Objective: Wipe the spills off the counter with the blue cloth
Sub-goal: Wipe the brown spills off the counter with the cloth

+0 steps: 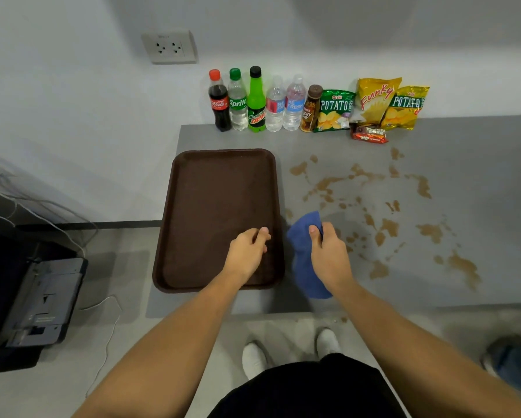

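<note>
One blue cloth [306, 260], bunched in the right hand [328, 256], sits on the counter [479, 164] just right of the brown tray [217, 188], ready to sweep. Brown spills [386, 227] spread further right of the tray. The left hand [247, 251], loosely curled and empty, rests on the tray, probably steadying it.

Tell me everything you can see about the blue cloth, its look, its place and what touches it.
The blue cloth is a soft, plain, medium-blue fabric, bunched up rather than spread flat. It lies on the grey counter, just right of the brown tray and left of the brown spills. The right hand grips its top, thumb on the fabric. Its near end reaches toward the counter's front edge.
</note>
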`<state>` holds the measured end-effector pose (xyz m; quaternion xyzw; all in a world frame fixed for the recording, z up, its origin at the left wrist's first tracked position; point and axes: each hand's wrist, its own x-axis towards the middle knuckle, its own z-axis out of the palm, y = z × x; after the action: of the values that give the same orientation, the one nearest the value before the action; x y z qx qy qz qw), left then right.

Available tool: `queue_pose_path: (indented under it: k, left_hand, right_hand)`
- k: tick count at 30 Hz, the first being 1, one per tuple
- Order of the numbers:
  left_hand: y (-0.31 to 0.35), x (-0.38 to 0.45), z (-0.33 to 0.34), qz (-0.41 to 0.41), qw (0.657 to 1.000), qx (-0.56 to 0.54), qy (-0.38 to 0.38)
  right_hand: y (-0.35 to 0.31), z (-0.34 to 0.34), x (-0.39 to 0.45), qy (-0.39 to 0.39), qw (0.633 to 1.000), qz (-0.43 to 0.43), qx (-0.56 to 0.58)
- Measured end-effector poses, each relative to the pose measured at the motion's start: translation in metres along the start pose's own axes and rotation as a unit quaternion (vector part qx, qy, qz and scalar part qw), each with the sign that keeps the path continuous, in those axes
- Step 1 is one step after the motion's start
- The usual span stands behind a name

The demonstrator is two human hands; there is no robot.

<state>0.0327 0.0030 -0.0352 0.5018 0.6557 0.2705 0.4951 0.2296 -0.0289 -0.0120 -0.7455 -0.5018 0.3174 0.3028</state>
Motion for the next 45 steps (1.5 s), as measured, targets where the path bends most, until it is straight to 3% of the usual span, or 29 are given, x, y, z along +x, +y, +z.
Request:
queue_pose_path:
  k: [2,5,10,15,18,21,28,37,45]
  left_hand:
    - [-0.005,-0.001,-0.001,0.01,0.999,0.039,0.015]
    - [-0.007,-0.005,0.0,0.015,0.998,0.064,0.013]
    - [-0.007,-0.008,0.005,0.006,0.993,0.114,-0.004]
    - [-0.001,-0.003,0.013,0.004,0.99,0.138,0.022]
    - [0.006,0.003,0.018,0.003,0.991,0.13,0.032]
    - [0.011,0.008,0.022,0.003,0.99,0.136,0.037]
    - [0.017,0.014,0.03,0.01,0.987,0.149,0.055]
    - [0.035,0.009,0.054,0.022,0.992,0.122,0.038]
    - [0.043,0.007,0.07,0.026,0.99,0.133,0.028]
  right_hand:
    - [0.017,-0.001,0.001,-0.031,0.999,0.016,-0.017]
    - [0.04,-0.006,0.006,-0.07,0.989,-0.002,-0.131]
    - [0.058,-0.022,0.015,-0.047,0.942,-0.07,-0.326]
    - [0.07,-0.028,0.01,-0.033,0.914,-0.172,-0.367]
    - [0.076,-0.014,0.001,-0.115,0.892,-0.249,-0.358]
    - [0.081,0.007,-0.002,-0.183,0.894,-0.239,-0.332]
    - [0.079,0.013,0.027,-0.151,0.892,-0.281,-0.319]
    - [0.103,-0.031,0.085,-0.072,0.914,-0.186,-0.352]
    - [0.136,-0.054,0.029,-0.05,0.919,-0.128,-0.371]
